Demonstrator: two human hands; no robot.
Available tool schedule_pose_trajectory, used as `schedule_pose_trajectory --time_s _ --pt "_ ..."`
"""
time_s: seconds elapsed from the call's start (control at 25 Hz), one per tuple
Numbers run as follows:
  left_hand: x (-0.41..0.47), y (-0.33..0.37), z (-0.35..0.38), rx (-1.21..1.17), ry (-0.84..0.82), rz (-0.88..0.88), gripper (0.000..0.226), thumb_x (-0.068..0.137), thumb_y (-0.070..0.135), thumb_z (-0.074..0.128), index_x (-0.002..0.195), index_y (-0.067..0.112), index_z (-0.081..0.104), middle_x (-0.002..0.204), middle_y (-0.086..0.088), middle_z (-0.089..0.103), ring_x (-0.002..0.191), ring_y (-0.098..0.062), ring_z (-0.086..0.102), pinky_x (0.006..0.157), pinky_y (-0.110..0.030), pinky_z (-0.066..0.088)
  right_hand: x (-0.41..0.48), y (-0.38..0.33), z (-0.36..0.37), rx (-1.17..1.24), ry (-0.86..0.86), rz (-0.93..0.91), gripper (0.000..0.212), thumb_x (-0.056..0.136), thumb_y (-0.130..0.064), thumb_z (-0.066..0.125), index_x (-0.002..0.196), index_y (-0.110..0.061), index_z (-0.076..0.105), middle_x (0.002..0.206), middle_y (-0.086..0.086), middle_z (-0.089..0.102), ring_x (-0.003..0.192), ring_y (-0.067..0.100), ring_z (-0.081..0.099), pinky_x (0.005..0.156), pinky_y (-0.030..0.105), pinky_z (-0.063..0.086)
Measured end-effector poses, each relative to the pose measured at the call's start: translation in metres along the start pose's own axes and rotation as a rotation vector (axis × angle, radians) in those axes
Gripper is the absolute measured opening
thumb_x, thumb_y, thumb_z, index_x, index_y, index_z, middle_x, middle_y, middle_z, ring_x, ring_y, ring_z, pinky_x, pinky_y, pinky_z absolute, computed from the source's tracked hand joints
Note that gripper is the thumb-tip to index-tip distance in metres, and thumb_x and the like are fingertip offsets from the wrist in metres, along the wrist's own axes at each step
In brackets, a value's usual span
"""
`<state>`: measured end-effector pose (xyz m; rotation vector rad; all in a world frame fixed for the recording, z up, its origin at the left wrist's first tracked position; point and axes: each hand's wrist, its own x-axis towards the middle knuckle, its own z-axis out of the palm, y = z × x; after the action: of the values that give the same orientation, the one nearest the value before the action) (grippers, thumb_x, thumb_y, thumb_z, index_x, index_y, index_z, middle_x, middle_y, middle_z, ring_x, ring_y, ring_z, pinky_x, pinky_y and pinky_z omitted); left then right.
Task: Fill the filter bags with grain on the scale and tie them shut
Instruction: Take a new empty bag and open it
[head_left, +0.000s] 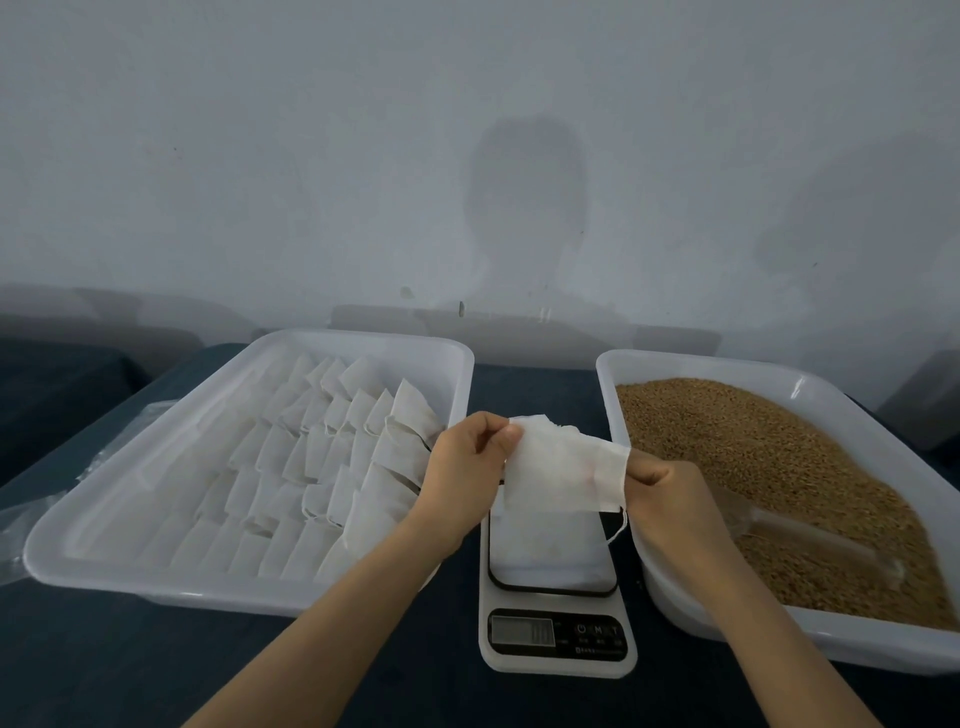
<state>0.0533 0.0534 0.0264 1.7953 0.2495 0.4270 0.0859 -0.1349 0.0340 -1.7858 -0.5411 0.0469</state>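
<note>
Holding an empty bag (561, 467) just above the scale (556, 642), we pinch one end in the left hand (467, 457) and the other in the right hand (670, 499). Next, we reckon: spread its mouth, then scoop grain (753, 457) from right of the scale.

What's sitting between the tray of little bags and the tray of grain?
The kitchen scale, with a filter bag held above it, in the head view.

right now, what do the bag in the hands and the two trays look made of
Filter bag: thin matte white fabric, probably nonwoven; it drapes and looks translucent. Left tray and grain tray: likely plastic, slightly glossy; rounded moulded rims catch highlights.
</note>
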Motion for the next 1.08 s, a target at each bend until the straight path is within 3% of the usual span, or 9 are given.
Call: schedule_pose_trajectory --time_s 0.12,0.16,0.24,0.32,0.44,0.68,0.8,0.96,1.08 --pt "-0.005 0.004 -0.001 0.086 0.023 0.122 0.01 0.093 0.035 0.059 0.099 0.027 0.057 0.101 0.016 0.058 0.097 -0.005 0.055 0.081 -0.018 0.044 0.001 0.004 -0.001 -0.039 0.004 0.005 0.026 0.084 -0.027 0.069 0.082 -0.001 0.073 0.089 0.015 0.069 0.085 0.032 0.063 0.074 0.041 0.052" --pt "-0.009 0.005 -0.001 0.197 -0.006 0.26 0.032 0.086 0.042 0.066 0.113 0.031 0.052 0.116 0.02 0.051 0.114 -0.002 0.048 0.094 -0.017 0.039 0.002 0.006 -0.001 -0.063 -0.005 -0.006 0.024 0.084 -0.024 0.069 0.078 -0.001 0.072 0.086 0.015 0.068 0.08 0.035 0.061 0.068 0.045 0.051" --pt "-0.012 0.005 0.004 0.512 -0.156 0.587 0.081 0.073 0.058 0.07 0.14 0.03 0.034 0.14 0.019 0.035 0.138 0.003 0.019 0.113 -0.014 0.014 0.003 0.004 -0.001 -0.139 -0.033 -0.054 0.025 0.083 -0.014 0.067 0.059 -0.021 0.072 0.068 -0.005 0.065 0.056 0.014 0.057 0.054 0.024 0.041" --pt "-0.009 0.009 0.011 0.729 -0.25 0.757 0.091 0.074 0.057 0.07 0.148 0.026 0.027 0.15 0.009 0.033 0.144 -0.001 0.008 0.117 -0.023 0.004 0.004 0.002 0.0 -0.243 -0.055 -0.085 0.043 0.081 -0.007 0.064 0.053 -0.039 0.061 0.063 -0.019 0.061 0.055 0.001 0.054 0.05 0.013 0.038" --pt "0.0 0.008 0.011 0.787 -0.315 0.728 0.08 0.079 0.046 0.073 0.145 0.024 0.034 0.146 0.005 0.042 0.14 -0.011 0.029 0.118 -0.034 0.018 0.006 0.003 0.002 -0.331 -0.048 -0.115 0.032 0.083 -0.013 0.065 0.067 -0.04 0.061 0.068 -0.016 0.063 0.066 0.0 0.059 0.056 0.012 0.042" --pt "0.004 -0.007 0.008 0.625 -0.344 0.517 0.091 0.071 0.052 0.077 0.145 0.033 0.028 0.138 0.015 0.045 0.127 -0.004 0.037 0.11 -0.027 0.029 0.007 0.005 0.003 -0.332 -0.073 -0.143 0.017 0.082 -0.024 0.068 0.078 -0.04 0.067 0.074 -0.012 0.066 0.072 0.002 0.06 0.064 0.011 0.044" --pt "0.004 -0.008 0.01 0.687 -0.385 0.536 0.1 0.065 0.061 0.077 0.145 0.029 0.027 0.139 0.013 0.045 0.129 -0.005 0.035 0.109 -0.027 0.024 0.007 0.006 0.004 -0.347 -0.077 -0.111 0.009 0.077 -0.025 0.072 0.08 -0.033 0.071 0.075 -0.01 0.065 0.07 0.002 0.058 0.062 0.011 0.043" --pt "0.003 -0.01 0.013 0.762 -0.3 0.693 0.06 0.076 0.044 0.073 0.126 0.019 0.05 0.126 0.006 0.057 0.121 -0.013 0.047 0.105 -0.033 0.033 0.005 0.001 0.006 -0.337 -0.106 -0.14 0.017 0.075 -0.023 0.073 0.074 -0.039 0.066 0.076 -0.013 0.063 0.071 0.004 0.057 0.062 0.01 0.042" --pt "0.001 -0.008 0.013 0.757 -0.283 0.703 0.045 0.078 0.034 0.069 0.117 0.014 0.055 0.117 0.003 0.061 0.111 -0.015 0.053 0.099 -0.031 0.038 0.003 0.0 0.003 -0.286 -0.108 -0.154 0.012 0.08 -0.025 0.069 0.08 -0.037 0.068 0.081 -0.018 0.065 0.077 0.003 0.059 0.066 0.01 0.043"
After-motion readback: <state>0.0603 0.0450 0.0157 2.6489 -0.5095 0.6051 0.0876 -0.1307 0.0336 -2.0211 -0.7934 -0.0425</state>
